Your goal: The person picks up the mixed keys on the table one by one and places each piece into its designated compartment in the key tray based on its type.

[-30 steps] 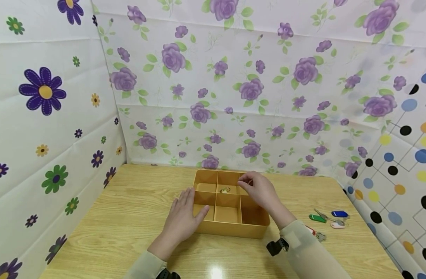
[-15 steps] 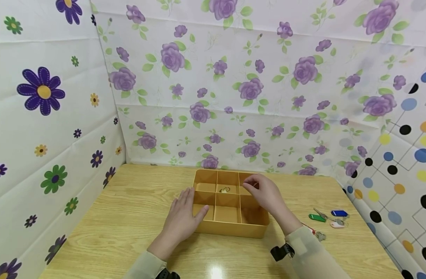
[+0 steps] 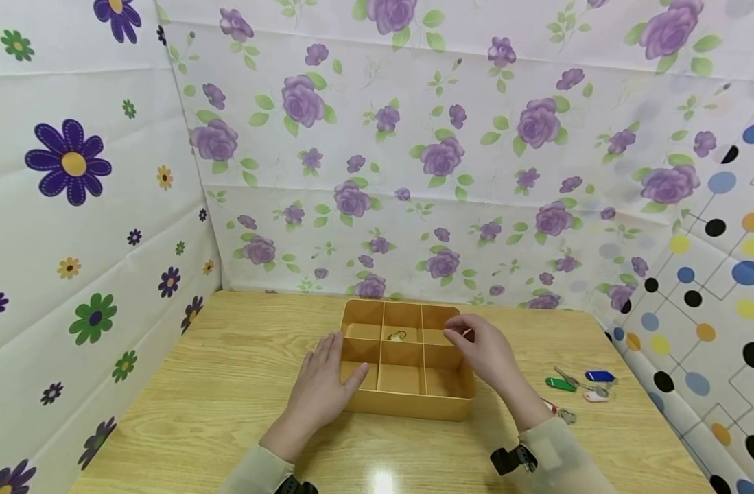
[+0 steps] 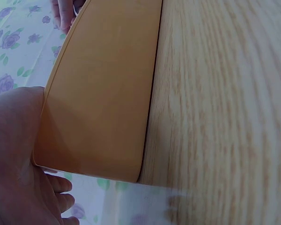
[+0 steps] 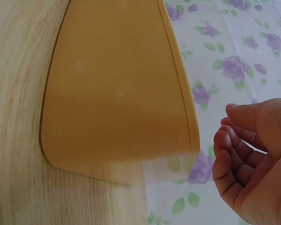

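A yellow-orange box (image 3: 407, 405) with two rows of compartments stands on the table. My left hand (image 3: 321, 381) rests at its front left corner. The fingers lie straight along the outer left side, and the thumb reaches over the front rim. In the left wrist view this hand (image 4: 18, 145) spans the corner. At the box's right side, my right hand (image 3: 490, 350) is raised by the rim, overlapping the back right compartment. The right wrist view shows the same hand (image 5: 253, 159) apart from the box, fingers loosely bent around nothing visible. A small key ring (image 3: 398, 336) lies in the back middle compartment.
On the table's right side lie keys with tags: a green tag (image 3: 560, 384), a blue tag (image 3: 599, 376), a white tag (image 3: 595, 396) and, nearer, a red tag (image 3: 550, 406) partly behind my right arm. Flowered cloth (image 3: 352, 199) hangs behind the table (image 3: 228, 384).
My right hand has drawn to the right, from over the back right compartment to the box's right rim. My left hand and the box stay where they were.
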The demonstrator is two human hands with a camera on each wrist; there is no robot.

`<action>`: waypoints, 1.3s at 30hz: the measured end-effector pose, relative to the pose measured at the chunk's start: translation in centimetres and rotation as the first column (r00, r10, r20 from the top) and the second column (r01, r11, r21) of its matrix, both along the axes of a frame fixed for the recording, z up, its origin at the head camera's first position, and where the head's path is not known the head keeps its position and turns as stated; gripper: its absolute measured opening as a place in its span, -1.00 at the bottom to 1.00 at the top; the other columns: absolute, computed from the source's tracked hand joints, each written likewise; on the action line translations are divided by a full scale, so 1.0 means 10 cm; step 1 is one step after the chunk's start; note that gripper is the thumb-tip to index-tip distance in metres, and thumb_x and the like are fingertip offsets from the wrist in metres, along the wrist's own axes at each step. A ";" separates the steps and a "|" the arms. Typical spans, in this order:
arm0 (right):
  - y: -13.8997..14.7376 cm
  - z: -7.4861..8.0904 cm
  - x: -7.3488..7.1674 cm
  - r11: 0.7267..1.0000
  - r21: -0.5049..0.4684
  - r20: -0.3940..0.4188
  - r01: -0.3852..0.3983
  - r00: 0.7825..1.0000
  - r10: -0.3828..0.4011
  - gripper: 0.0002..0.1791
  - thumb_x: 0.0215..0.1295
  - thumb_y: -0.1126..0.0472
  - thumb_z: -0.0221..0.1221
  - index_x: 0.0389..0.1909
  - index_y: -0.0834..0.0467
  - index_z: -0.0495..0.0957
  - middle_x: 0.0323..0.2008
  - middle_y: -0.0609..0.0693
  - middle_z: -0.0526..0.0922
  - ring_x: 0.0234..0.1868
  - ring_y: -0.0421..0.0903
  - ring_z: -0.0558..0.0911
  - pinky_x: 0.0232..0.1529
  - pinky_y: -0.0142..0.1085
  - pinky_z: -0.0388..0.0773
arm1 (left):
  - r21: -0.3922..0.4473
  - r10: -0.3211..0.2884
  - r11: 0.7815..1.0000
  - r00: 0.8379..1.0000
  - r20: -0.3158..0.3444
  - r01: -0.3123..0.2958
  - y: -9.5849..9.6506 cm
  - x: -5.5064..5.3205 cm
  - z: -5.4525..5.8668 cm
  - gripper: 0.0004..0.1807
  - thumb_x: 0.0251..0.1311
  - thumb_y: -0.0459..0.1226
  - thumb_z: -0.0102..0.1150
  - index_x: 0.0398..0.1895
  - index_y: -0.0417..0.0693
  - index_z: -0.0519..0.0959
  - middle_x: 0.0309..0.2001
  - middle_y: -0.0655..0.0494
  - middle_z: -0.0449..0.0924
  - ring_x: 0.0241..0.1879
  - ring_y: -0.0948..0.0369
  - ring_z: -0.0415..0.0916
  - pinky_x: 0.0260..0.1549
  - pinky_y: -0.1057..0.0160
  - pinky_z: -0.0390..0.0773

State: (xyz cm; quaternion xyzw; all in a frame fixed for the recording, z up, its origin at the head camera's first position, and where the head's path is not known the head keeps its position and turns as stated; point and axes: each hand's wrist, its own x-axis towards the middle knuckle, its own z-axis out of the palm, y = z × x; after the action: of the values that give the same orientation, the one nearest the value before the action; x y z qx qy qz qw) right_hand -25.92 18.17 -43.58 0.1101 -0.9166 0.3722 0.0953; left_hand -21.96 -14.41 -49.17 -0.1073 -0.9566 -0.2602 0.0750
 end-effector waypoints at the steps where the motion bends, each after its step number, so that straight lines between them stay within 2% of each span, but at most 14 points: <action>1: 0.02 0.00 0.02 1.000 -0.006 0.001 0.001 1.000 -0.001 -0.75 0.66 0.06 0.31 0.16 0.07 0.75 -0.11 -0.08 0.73 -0.19 -0.11 0.67 -0.19 -0.14 0.63 | 0.000 0.000 1.000 1.000 0.000 0.000 0.00 0.00 0.00 0.13 0.60 0.43 -0.15 0.78 -0.32 0.04 0.75 -0.27 0.03 0.74 -0.20 -0.08 0.68 -0.28 -0.11; 9: 0.17 -0.03 0.08 0.999 -0.011 -0.001 0.030 1.000 -0.030 -0.69 0.66 0.06 0.30 0.22 0.12 0.73 -0.15 -0.05 0.72 -0.23 -0.09 0.63 -0.22 -0.17 0.60 | 0.007 0.001 1.000 1.000 0.000 -0.001 0.01 0.01 0.01 0.12 0.60 0.41 -0.13 0.77 -0.32 0.05 0.75 -0.27 0.02 0.74 -0.21 -0.08 0.68 -0.27 -0.14; 17: 0.34 -0.07 0.15 0.998 -0.003 0.020 0.058 0.998 -0.058 -0.63 0.67 0.04 0.28 0.29 0.17 0.71 -0.10 -0.02 0.72 -0.19 -0.07 0.63 -0.21 -0.15 0.61 | 0.008 -0.003 1.000 1.000 -0.003 0.003 0.01 0.01 0.01 0.13 0.60 0.43 -0.14 0.77 -0.33 0.05 0.75 -0.27 0.02 0.74 -0.21 -0.08 0.68 -0.28 -0.13; 27: 0.54 -0.11 0.24 0.996 -0.018 0.009 0.093 0.996 -0.093 -0.64 0.67 -0.02 0.29 0.24 0.12 0.73 -0.13 -0.03 0.73 -0.23 -0.08 0.62 -0.35 -0.25 0.58 | 0.012 -0.004 1.000 1.000 -0.005 0.004 0.01 0.01 0.00 0.14 0.60 0.43 -0.16 0.77 -0.33 0.03 0.74 -0.29 0.01 0.74 -0.22 -0.09 0.68 -0.29 -0.14; 34: 0.68 -0.14 0.28 0.993 -0.018 0.032 0.121 0.992 -0.120 -0.60 0.67 -0.04 0.28 0.26 0.15 0.71 -0.12 -0.01 0.73 -0.21 -0.06 0.63 -0.35 -0.26 0.59 | 0.016 -0.007 1.000 1.000 -0.002 0.007 0.01 0.01 0.00 0.16 0.58 0.46 -0.19 0.78 -0.32 0.02 0.75 -0.28 0.00 0.74 -0.21 -0.09 0.68 -0.29 -0.15; 39: 0.78 -0.17 0.31 0.989 -0.022 0.062 0.147 0.987 -0.145 -0.59 0.68 -0.06 0.27 0.28 0.12 0.70 -0.09 0.02 0.71 -0.30 -0.04 0.60 -0.52 -0.22 0.57 | 0.014 -0.004 1.000 1.000 -0.006 0.004 0.00 0.01 0.00 0.17 0.57 0.47 -0.21 0.78 -0.33 0.03 0.75 -0.28 0.01 0.74 -0.22 -0.08 0.68 -0.29 -0.14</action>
State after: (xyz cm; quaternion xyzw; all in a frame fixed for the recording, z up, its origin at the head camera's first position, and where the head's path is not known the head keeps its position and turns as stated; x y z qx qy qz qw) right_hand -22.83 25.99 -45.26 0.0303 -0.9198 0.3794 0.0960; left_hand -21.88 -14.37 -49.22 -0.1096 -0.9544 -0.2667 0.0779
